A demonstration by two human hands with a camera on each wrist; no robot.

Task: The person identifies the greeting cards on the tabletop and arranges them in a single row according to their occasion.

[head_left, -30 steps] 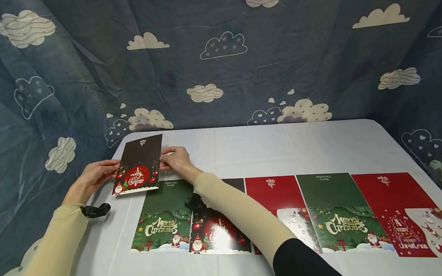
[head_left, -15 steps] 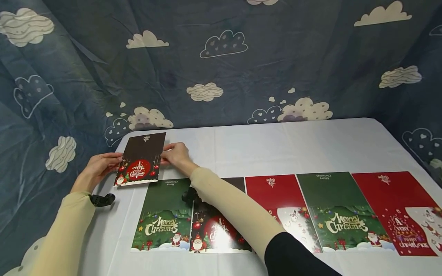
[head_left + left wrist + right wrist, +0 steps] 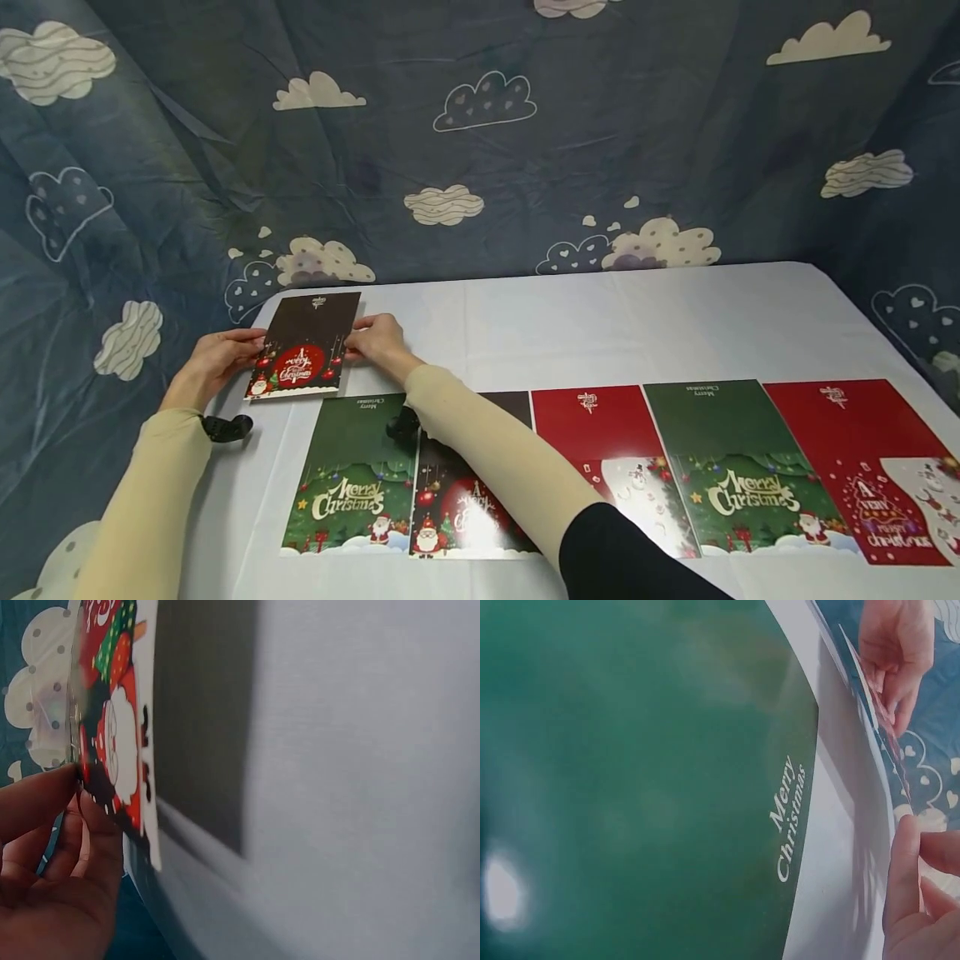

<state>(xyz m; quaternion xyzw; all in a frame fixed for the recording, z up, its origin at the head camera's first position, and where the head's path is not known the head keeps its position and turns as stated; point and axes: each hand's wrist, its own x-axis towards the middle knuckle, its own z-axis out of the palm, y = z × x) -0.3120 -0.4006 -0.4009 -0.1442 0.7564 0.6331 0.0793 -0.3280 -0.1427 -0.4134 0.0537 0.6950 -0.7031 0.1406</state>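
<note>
"Hands?"
"My left hand [image 3: 216,362] pinches the dark Christmas card [image 3: 309,329] by one side edge, my right hand [image 3: 381,342] pinches the other."
"Card's spot?"
"Between my hands, raised off the white table [image 3: 570,325] (clear from the left wrist view)."
"Nearby?"
"Green card [image 3: 352,454] lying flat, just my side of the right hand."
</note>
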